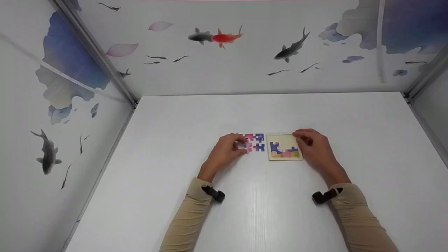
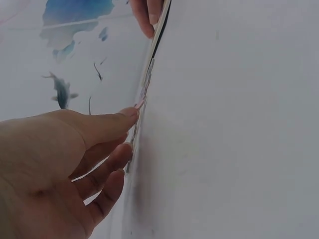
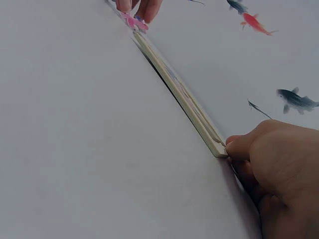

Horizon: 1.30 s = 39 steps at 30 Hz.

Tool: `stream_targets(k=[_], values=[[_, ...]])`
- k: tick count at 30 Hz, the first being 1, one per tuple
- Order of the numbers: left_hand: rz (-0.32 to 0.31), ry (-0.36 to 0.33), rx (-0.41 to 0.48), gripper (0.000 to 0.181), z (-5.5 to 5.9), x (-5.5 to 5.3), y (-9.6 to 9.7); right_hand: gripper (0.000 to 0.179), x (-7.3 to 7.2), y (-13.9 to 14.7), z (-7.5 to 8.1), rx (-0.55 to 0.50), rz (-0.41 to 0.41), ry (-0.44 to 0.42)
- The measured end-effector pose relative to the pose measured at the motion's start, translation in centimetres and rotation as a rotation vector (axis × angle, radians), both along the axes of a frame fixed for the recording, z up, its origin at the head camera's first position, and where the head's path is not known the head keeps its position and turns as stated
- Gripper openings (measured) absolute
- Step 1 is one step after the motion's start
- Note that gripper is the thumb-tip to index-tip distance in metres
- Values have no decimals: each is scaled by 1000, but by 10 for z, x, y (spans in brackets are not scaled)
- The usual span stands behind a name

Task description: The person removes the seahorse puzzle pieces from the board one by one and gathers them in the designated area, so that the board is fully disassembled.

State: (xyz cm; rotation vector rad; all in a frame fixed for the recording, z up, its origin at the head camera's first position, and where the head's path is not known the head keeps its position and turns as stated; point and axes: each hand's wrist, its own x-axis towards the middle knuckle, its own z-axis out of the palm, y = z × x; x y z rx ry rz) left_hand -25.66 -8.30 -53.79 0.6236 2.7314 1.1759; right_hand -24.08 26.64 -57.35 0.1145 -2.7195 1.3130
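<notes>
My left hand pinches a pink puzzle piece between thumb and fingers, low over the table. Around it lie other loose pieces, such as a purple-blue piece and another purple one; the hand partly covers the leftmost ones. To their right lies a square wooden puzzle tray with a pale raised border. Blue, pink, orange and green pieces fill its lower part and left side; bare wood shows above. My right hand grips the tray's right edge, thumb at its side.
The white table reaches a back wall printed with fish and petals. A left side panel stands with a metal post at the corner. Both sleeved wrists wear black camera straps.
</notes>
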Motion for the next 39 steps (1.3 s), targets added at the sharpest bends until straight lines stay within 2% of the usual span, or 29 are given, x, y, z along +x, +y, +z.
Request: stream_targets(k=[8, 18, 32, 39], values=[[-1, 9, -51, 26, -1, 1, 3, 30, 1, 0, 2, 1, -2, -6], [12, 43, -169, 23, 0, -1, 10, 30, 3, -1, 3, -19, -11, -15], [26, 42, -173, 26, 6, 5, 12, 30, 2, -1, 2, -23, 4, 15], [37, 67, -150, 35, 16, 10, 30, 30, 2, -1, 3, -28, -16, -25]])
